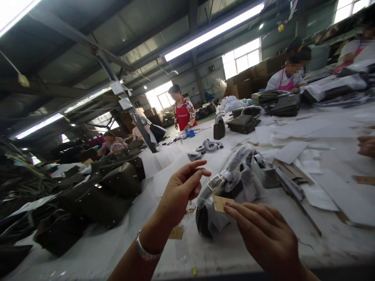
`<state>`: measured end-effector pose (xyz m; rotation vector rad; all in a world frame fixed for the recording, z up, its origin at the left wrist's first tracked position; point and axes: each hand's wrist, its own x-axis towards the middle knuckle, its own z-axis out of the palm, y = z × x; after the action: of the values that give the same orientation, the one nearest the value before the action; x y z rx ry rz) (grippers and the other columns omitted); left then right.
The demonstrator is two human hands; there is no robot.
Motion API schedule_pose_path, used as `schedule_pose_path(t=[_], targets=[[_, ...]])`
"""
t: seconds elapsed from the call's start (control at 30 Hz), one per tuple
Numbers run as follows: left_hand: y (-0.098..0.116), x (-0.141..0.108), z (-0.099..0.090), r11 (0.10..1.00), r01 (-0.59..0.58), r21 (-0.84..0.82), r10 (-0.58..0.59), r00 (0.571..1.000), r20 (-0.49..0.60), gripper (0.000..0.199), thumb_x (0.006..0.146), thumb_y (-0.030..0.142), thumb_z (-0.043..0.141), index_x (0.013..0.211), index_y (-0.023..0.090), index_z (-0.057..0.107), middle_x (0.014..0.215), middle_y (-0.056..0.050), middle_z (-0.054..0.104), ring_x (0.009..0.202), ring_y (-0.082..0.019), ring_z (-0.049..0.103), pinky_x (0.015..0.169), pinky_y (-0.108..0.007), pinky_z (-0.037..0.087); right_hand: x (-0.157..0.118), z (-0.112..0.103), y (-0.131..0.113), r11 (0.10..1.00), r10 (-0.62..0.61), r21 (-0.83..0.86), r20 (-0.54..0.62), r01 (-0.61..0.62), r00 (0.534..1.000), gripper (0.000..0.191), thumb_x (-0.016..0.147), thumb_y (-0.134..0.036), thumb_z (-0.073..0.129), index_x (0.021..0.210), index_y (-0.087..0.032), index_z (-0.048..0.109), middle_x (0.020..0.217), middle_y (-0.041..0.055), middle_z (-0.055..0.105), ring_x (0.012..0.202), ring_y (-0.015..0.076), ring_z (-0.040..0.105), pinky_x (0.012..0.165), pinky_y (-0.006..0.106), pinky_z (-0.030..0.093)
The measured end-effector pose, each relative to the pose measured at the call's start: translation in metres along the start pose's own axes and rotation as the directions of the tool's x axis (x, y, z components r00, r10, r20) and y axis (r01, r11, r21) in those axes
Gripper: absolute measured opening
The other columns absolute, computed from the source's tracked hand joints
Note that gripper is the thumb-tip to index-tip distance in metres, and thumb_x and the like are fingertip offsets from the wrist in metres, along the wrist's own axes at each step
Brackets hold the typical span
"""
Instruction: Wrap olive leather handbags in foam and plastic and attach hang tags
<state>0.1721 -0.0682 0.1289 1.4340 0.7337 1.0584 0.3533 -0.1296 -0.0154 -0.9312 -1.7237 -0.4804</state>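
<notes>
My right hand point(265, 232) pinches a tan hang tag point(222, 203) between thumb and fingertips, in front of a dark handbag point(204, 222). The bag stands on the table, with clear wrap and white paper around it. Its wrapped strap carries a gold-coloured buckle point(216, 182), just above the tag. Left of the buckle, my left hand point(187, 183) is raised with thumb and fingers drawn together. A faint thread seems to run near its fingertips, but I cannot make out what they hold. Another tan tag point(176, 233) lies below my left wrist.
Dark bags point(109, 195) are heaped on the left. Wrapped strap rolls point(209, 145) and finished handbags point(244, 121) stand farther back. White sheets point(336, 183) and brown card strips cover the right. A person in a red apron point(183, 116) stands beyond; another person's hand point(366, 146) shows at the right edge.
</notes>
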Motion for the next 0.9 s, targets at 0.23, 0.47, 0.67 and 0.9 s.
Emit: schedule_pose_path(t=[0.23,0.47,0.67,0.9], targets=[[0.004,-0.001,0.011,0.991,0.044,-0.126,-0.034,0.996,0.082,0.029,0.087,0.025,0.07,0.116,0.023,0.07,0.099,-0.005,0.069,0.06,-0.003,0.05,0.051,-0.013,0.037,0.013,-0.001,-0.002,0.935,0.155,0.313,0.056,-0.165,0.986,0.05,0.088,-0.009,0.058,0.135,-0.027,0.056,0.126,0.0055,0.068,0.118,0.0227,0.063,0.104,0.041,0.049],[0.007,0.002,0.02,0.978,0.087,-0.192,-0.06,0.988,0.143,0.029,0.086,0.024,0.071,0.116,0.021,0.07,0.099,-0.005,0.069,0.062,-0.003,0.051,0.053,-0.012,0.039,0.046,0.012,-0.005,0.821,0.298,0.454,0.177,-0.346,0.938,0.071,0.086,-0.031,0.071,0.149,-0.027,0.041,0.145,0.0105,0.054,0.131,0.0282,0.054,0.108,0.043,0.049],[0.0,0.003,0.015,0.982,0.075,-0.172,-0.046,0.986,0.163,0.03,0.088,0.025,0.07,0.118,0.022,0.068,0.099,-0.004,0.069,0.064,-0.004,0.055,0.06,-0.016,0.047,0.048,0.013,-0.007,0.309,0.464,0.71,0.468,-0.633,0.752,0.032,0.092,-0.039,0.064,0.119,-0.022,0.068,0.08,0.0036,0.074,0.071,0.0174,0.072,0.068,0.029,0.061],[-0.043,0.014,-0.044,0.969,0.051,0.242,-0.056,0.998,0.014,0.037,0.087,0.038,0.07,0.118,0.017,0.067,0.095,-0.008,0.072,0.083,-0.017,0.067,0.078,-0.029,0.053,0.015,0.005,0.014,0.064,0.576,0.389,0.738,-0.919,0.352,0.043,0.084,-0.055,0.065,0.097,-0.015,0.076,0.062,0.0027,0.068,0.042,0.0123,0.059,0.039,0.021,0.047]])
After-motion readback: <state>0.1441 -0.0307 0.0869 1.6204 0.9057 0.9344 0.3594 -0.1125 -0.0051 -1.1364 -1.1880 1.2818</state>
